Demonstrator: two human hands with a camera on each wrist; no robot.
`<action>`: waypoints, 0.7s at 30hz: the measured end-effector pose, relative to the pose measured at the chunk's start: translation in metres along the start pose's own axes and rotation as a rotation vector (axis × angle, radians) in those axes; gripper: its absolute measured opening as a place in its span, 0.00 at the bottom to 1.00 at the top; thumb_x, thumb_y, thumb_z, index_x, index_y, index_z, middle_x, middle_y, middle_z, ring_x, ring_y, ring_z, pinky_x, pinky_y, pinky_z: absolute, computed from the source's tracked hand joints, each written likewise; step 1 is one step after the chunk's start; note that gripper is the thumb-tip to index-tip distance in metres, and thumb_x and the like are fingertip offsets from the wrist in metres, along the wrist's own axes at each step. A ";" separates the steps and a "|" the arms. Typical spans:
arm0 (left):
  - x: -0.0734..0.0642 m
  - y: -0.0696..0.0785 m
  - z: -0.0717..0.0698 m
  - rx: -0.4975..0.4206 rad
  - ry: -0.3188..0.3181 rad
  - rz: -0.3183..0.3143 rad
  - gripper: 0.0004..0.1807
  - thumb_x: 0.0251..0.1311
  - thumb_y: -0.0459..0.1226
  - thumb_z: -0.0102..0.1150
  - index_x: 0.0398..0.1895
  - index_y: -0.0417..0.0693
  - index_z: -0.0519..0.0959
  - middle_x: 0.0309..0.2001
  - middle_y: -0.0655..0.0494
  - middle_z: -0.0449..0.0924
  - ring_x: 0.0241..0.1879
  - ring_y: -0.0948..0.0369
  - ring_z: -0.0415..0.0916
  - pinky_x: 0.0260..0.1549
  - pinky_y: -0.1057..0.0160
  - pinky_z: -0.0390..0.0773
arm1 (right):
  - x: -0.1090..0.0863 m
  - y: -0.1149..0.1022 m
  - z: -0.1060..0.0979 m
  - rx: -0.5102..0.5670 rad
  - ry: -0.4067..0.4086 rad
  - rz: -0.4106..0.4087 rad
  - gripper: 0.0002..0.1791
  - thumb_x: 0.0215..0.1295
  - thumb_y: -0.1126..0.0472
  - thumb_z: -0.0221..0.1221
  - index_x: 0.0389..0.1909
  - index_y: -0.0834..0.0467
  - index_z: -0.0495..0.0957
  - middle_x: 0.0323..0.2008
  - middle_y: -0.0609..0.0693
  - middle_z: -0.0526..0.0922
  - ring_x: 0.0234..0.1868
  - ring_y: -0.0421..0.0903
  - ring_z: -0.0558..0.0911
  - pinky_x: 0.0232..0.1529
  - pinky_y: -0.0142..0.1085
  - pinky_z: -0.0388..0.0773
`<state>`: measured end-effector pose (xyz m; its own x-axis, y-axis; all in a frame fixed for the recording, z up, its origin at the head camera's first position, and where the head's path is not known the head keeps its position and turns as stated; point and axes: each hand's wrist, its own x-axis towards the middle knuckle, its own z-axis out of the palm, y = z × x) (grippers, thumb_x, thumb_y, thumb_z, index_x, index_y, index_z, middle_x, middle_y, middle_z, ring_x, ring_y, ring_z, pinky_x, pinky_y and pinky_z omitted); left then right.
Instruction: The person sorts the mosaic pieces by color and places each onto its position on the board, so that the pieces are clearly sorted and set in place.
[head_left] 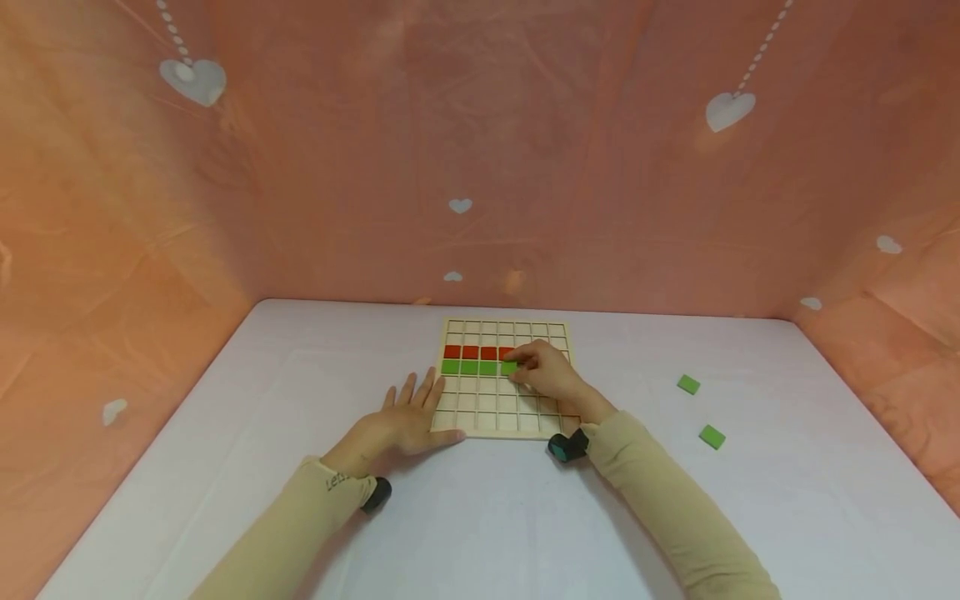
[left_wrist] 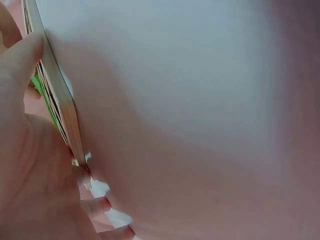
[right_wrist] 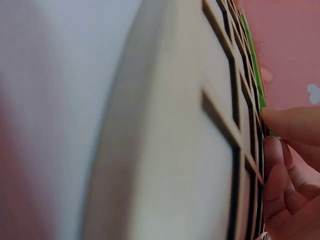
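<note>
A pale wooden grid board [head_left: 487, 403] lies on the table. Across it runs a row of red tiles [head_left: 471, 352], and directly below that a row of green tiles [head_left: 469, 367]. My left hand [head_left: 405, 425] rests at the board's near left corner, fingers spread along the left side and thumb at the front edge. With thumb and fingers my right hand [head_left: 551, 372] pinches a green tile [head_left: 509, 368] at the right end of the green row. The right wrist view shows those fingertips [right_wrist: 274, 116] low over the grid, partly hiding the tile.
Two loose green tiles, one farther back [head_left: 688, 384] and one nearer [head_left: 712, 437], lie on the white table [head_left: 480, 517] to the right of the board. A pinkish-orange cloth [head_left: 480, 150] with white hearts stands behind the table and along both sides.
</note>
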<state>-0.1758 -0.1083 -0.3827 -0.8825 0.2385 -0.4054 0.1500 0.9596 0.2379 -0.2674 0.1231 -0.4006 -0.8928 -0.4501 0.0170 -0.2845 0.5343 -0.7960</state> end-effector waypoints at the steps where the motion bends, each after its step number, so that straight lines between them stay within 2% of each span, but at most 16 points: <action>1: 0.000 0.000 0.000 0.000 0.000 0.000 0.52 0.64 0.62 0.45 0.76 0.38 0.39 0.77 0.41 0.31 0.75 0.40 0.30 0.70 0.37 0.38 | 0.000 -0.001 0.000 0.002 0.002 0.009 0.16 0.59 0.67 0.63 0.50 0.63 0.82 0.49 0.59 0.77 0.44 0.49 0.77 0.41 0.34 0.74; 7: 0.000 0.001 -0.001 0.004 -0.005 -0.001 0.51 0.65 0.62 0.45 0.76 0.38 0.39 0.77 0.41 0.31 0.75 0.40 0.30 0.70 0.37 0.39 | -0.001 -0.002 0.001 0.004 0.005 0.032 0.16 0.60 0.66 0.62 0.50 0.61 0.82 0.52 0.59 0.77 0.47 0.50 0.77 0.47 0.39 0.75; 14: 0.000 0.002 -0.001 0.004 -0.001 0.003 0.51 0.65 0.61 0.46 0.76 0.38 0.40 0.77 0.41 0.31 0.75 0.40 0.31 0.70 0.38 0.39 | -0.003 -0.001 0.003 0.037 0.006 0.030 0.16 0.60 0.67 0.63 0.50 0.63 0.82 0.50 0.60 0.76 0.34 0.44 0.74 0.34 0.31 0.72; 21: -0.002 0.003 -0.003 0.006 -0.004 -0.001 0.51 0.65 0.62 0.45 0.76 0.37 0.39 0.77 0.41 0.31 0.75 0.40 0.31 0.70 0.38 0.39 | -0.002 0.000 0.002 0.022 0.005 0.018 0.18 0.58 0.66 0.64 0.51 0.60 0.82 0.51 0.59 0.77 0.45 0.50 0.76 0.43 0.34 0.74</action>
<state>-0.1749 -0.1067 -0.3789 -0.8810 0.2383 -0.4087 0.1522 0.9607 0.2319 -0.2653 0.1226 -0.4016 -0.8996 -0.4366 0.0055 -0.2605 0.5266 -0.8092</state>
